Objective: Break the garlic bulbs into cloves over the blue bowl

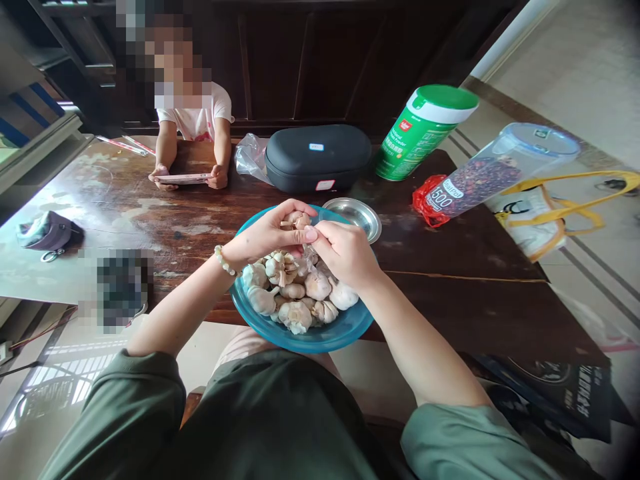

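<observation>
Above a blue bowl [300, 343] full of garlic bulbs [296, 315], my left hand [267, 233] is closed around a garlic bulb [299, 220]. My right hand [347, 253] meets it there, thumb and fingers pinched together at the bulb's near side. A thin, papery piece of skin [311, 257] hangs below the pinch. Whether it is between my right fingertips is hard to make out. Just behind my right hand stands a shallow metal bowl [363, 217], partly covered by that hand.
On the wooden table [200, 257] are a black case [317, 157], a plastic bag [251, 157], a green canister [425, 133], a clear tall container [490, 173] on red plastic and a small pouch [47, 231]. Across it, a person [197, 120] holds a flat tablet-like thing [183, 179].
</observation>
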The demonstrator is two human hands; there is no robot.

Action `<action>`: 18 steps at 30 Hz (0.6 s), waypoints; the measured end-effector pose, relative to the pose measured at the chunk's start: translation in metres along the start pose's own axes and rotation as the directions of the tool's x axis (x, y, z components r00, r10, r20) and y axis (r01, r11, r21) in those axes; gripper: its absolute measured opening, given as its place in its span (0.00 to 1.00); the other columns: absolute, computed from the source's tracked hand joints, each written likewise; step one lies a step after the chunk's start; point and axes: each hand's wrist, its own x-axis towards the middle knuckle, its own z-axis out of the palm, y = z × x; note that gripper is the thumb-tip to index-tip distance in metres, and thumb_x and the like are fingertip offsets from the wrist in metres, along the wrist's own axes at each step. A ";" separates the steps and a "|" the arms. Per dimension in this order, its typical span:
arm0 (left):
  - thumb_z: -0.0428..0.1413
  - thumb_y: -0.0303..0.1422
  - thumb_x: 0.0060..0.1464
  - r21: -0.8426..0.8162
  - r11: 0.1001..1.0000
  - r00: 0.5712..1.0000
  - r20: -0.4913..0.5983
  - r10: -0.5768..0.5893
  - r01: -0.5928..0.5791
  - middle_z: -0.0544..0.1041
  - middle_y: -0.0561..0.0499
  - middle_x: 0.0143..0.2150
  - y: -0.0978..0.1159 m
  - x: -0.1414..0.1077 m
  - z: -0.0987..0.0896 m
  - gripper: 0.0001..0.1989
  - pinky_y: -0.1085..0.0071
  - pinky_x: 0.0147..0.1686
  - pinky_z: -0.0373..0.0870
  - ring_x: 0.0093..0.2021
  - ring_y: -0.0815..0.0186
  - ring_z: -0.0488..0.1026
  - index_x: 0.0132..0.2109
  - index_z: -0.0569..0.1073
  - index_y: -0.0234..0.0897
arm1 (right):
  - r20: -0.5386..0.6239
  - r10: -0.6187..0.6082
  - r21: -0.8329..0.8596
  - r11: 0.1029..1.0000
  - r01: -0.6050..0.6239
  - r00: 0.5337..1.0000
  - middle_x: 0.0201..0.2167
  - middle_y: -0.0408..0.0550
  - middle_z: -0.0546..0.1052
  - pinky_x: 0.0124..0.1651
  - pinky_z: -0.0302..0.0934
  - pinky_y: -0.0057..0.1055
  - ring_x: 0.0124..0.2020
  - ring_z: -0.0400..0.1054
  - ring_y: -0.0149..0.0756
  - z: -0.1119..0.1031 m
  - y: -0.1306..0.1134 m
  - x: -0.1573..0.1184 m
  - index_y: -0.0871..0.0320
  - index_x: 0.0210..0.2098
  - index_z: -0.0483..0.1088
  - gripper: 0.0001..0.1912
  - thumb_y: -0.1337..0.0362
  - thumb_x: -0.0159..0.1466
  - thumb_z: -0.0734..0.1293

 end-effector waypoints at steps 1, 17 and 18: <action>0.67 0.40 0.49 0.017 1.000 1.000 0.003 -0.001 0.000 0.67 0.55 0.34 0.000 0.000 0.001 0.26 0.73 0.32 0.75 0.33 0.72 0.69 0.50 0.67 0.36 | 0.003 -0.003 0.000 1.000 0.003 1.000 0.18 0.39 0.58 0.28 0.45 0.31 0.21 0.52 0.29 0.000 0.000 0.000 0.55 0.22 0.52 0.19 0.62 0.68 0.59; 0.63 0.48 0.52 0.409 0.902 0.975 -0.105 0.198 -0.140 0.68 0.56 0.28 -0.011 0.007 0.007 0.21 0.76 0.27 0.63 0.28 0.73 0.64 0.42 0.71 0.35 | -0.053 0.024 -0.026 0.999 -0.025 0.998 0.16 0.41 0.60 0.27 0.45 0.32 0.20 0.52 0.31 0.001 0.004 0.001 0.54 0.20 0.49 0.17 0.67 0.64 0.58; 0.62 0.49 0.52 0.433 0.891 0.973 -0.111 0.203 -0.137 0.69 0.56 0.28 -0.012 0.007 0.007 0.21 0.76 0.27 0.63 0.28 0.73 0.64 0.41 0.71 0.35 | -0.058 0.014 -0.024 1.000 -0.015 0.998 0.16 0.41 0.60 0.27 0.45 0.32 0.20 0.53 0.31 0.002 0.004 0.001 0.54 0.20 0.50 0.17 0.67 0.64 0.59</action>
